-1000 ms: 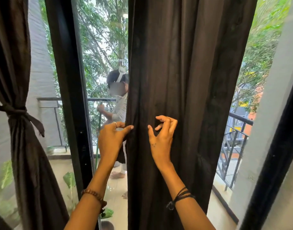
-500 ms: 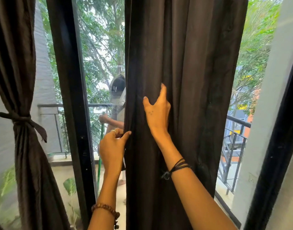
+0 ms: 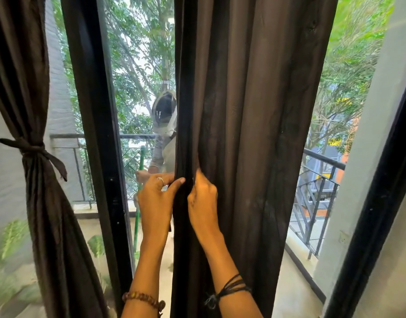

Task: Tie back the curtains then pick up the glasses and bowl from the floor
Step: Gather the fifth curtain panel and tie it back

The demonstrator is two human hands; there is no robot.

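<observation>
Curtain (image 3: 254,134), dark brown, hangs loose mid-window; left hand (image 3: 157,204) pinches its left edge, right hand (image 3: 203,199) grips a fold beside it. Left of the black door frame (image 3: 94,134), a second curtain (image 3: 36,203) is tied. A person (image 3: 164,134) stands outside by the balcony railing (image 3: 321,180).

right hand (image 3: 203,198) dropped down the curtain (image 3: 254,134), now level beside left hand (image 3: 156,198), fingers (image 3: 198,180) gripping a fold

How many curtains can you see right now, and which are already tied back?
2. The left curtain is already tied back with a knotted band. The middle curtain hangs loose, with both hands gripping its left edge. More may hang out of view.
</observation>
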